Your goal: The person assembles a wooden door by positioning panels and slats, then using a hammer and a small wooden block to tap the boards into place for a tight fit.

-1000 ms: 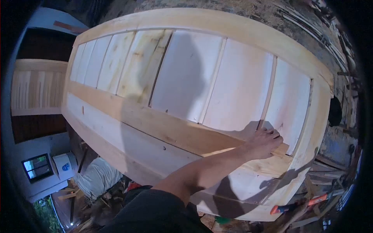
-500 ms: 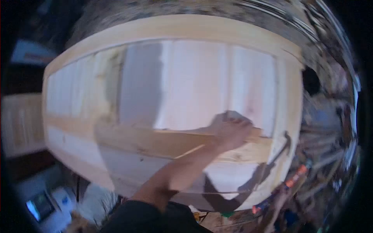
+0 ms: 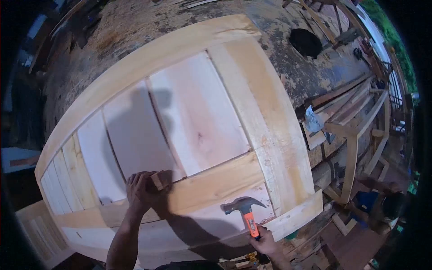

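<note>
A large wooden panel door [image 3: 234,175], with pale boards set in a frame, lies across the middle of the view. My left hand [image 3: 140,191] is closed round a small wood block [image 3: 158,181] above the panel's rail, its fingertips near the joint between boards. At the panel's lower right, my right hand [image 3: 265,245] grips a claw hammer [image 3: 250,220] by its orange and black handle. The hammer head hovers over the lower board, its claw pointing right. Shadows of my head and arms fall over the boards.
A person [image 3: 378,204] crouches at the lower right by wooden frames [image 3: 353,166]. Loose planks [image 3: 346,103] and a plastic bag [image 3: 313,120] lie to the right. Sawdust covers the ground [image 3: 148,22] beyond the panel, where a black round object [image 3: 305,42] rests.
The view has turned, so the panel now slants. My left hand has moved leftward along the rail. The hammer in my right hand has come in from the panel's right edge to over its lower board.
</note>
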`<state>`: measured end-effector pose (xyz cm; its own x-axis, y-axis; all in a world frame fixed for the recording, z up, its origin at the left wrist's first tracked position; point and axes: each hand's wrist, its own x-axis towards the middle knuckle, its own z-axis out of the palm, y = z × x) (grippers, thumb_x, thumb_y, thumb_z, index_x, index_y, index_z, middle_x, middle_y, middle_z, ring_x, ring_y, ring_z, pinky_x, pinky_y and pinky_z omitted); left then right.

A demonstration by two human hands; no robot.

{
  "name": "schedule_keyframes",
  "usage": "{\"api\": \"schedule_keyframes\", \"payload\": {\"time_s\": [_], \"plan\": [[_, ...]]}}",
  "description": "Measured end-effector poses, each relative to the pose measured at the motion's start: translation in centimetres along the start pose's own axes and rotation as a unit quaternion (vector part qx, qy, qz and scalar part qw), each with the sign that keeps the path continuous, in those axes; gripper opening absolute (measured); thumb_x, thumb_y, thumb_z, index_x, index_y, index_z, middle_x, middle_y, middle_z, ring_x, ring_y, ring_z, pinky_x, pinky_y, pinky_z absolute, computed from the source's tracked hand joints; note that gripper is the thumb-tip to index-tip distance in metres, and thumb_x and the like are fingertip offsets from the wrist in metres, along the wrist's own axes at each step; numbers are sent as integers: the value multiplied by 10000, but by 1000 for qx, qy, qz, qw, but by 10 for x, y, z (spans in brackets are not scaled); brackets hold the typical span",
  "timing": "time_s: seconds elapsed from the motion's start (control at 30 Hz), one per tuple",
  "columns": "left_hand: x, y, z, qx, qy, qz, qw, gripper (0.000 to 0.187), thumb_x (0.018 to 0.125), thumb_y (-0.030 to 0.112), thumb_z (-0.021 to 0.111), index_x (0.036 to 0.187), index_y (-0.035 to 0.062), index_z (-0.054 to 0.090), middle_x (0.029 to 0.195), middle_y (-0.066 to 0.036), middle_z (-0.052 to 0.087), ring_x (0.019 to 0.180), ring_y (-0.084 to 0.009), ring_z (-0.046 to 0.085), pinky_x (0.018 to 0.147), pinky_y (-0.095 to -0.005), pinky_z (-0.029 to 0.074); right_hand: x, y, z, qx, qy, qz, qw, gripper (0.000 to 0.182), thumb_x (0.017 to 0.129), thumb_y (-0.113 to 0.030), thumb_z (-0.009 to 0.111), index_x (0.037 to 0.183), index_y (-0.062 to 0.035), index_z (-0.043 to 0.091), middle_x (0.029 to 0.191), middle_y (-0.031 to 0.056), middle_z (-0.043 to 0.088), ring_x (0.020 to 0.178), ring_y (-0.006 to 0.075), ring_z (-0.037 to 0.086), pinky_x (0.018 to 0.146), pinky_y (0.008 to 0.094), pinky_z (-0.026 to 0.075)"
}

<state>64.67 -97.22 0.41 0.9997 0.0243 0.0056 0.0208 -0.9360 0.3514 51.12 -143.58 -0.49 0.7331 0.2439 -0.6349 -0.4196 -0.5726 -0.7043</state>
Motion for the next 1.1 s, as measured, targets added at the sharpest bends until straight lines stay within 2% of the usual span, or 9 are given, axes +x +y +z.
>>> {"api": "schedule_keyframes", "payload": {"time_s": [0.2, 0.43, 0.5, 0.67, 0.7, 0.8, 0.93, 1.0, 1.1], "plan": [[9, 13, 0, -11, 22, 3, 1000, 481, 683, 255, 884, 1095, 101, 689, 1109, -77, 708, 1014, -286, 664, 897, -428, 506, 4, 5, 8, -32, 48, -39, 998, 327, 773, -182, 793, 1025, -34, 645, 825, 184, 676, 796, 370, 700, 699, 408, 561], [74, 90, 2, -258, -71, -176, 947, 618, 745, 74, 873, 1272, 37, 553, 1137, -135, 684, 1169, -219, 622, 1020, -372, 491, 8, -26, -5, 12, 38, -3, 999, 299, 809, -163, 772, 1053, -34, 656, 788, 158, 681, 721, 325, 707, 649, 391, 556], [115, 132, 13, -419, -47, -61, 905, 618, 780, 54, 838, 1317, 22, 533, 1214, -90, 651, 1167, -178, 599, 961, -351, 513, 7, -29, -6, 28, 35, 17, 999, 288, 815, -150, 771, 1040, -16, 653, 785, 152, 687, 719, 312, 710, 650, 391, 554], [195, 230, 47, -389, -79, 164, 903, 621, 760, 140, 873, 1285, 20, 563, 1186, -135, 635, 1140, -243, 617, 996, -359, 471, 5, -21, -6, 112, -5, 81, 990, 304, 830, -127, 745, 1106, -24, 671, 944, 210, 675, 797, 318, 697, 727, 384, 558], [197, 244, 49, -413, -89, 137, 896, 621, 753, 164, 881, 1271, 19, 572, 1166, -151, 641, 1128, -259, 628, 984, -361, 480, 4, -20, -11, 129, -15, 94, 987, 314, 830, -122, 742, 1122, -29, 674, 974, 207, 673, 812, 293, 703, 736, 371, 557], [198, 252, 60, -400, -113, 155, 896, 636, 753, 207, 887, 1269, 17, 569, 1156, -178, 652, 1096, -274, 651, 944, -377, 509, 12, -11, -45, 43, -2, -137, 990, 411, 847, -110, 728, 1242, -40, 638, 1077, 194, 676, 911, 239, 702, 775, 351, 558], [189, 234, 77, -334, -2, 240, 911, 668, 734, 216, 903, 1268, 5, 560, 1147, -179, 668, 1041, -290, 677, 902, -385, 536, 13, -73, -118, 113, -17, 74, 991, 545, 882, -126, 722, 1387, -50, 530, 1096, 187, 684, 956, 247, 679, 824, 348, 552], [188, 234, 82, -342, 34, 211, 915, 670, 731, 203, 906, 1266, 2, 558, 1142, -173, 671, 1025, -288, 683, 892, -382, 543, 16, -55, -143, 16, 65, 1, 998, 578, 923, -138, 702, 1420, 15, 450, 1052, 162, 681, 945, 232, 672, 817, 345, 552], [186, 240, 90, -327, 54, 226, 916, 652, 739, 155, 897, 1266, -1, 545, 1121, -158, 674, 1028, -272, 684, 902, -364, 543, 32, -96, -183, 216, 236, 2, 947, 498, 955, -97, 652, 1383, 2, 419, 833, 47, 573, 599, 112, 578, 502, 273, 481]]}}
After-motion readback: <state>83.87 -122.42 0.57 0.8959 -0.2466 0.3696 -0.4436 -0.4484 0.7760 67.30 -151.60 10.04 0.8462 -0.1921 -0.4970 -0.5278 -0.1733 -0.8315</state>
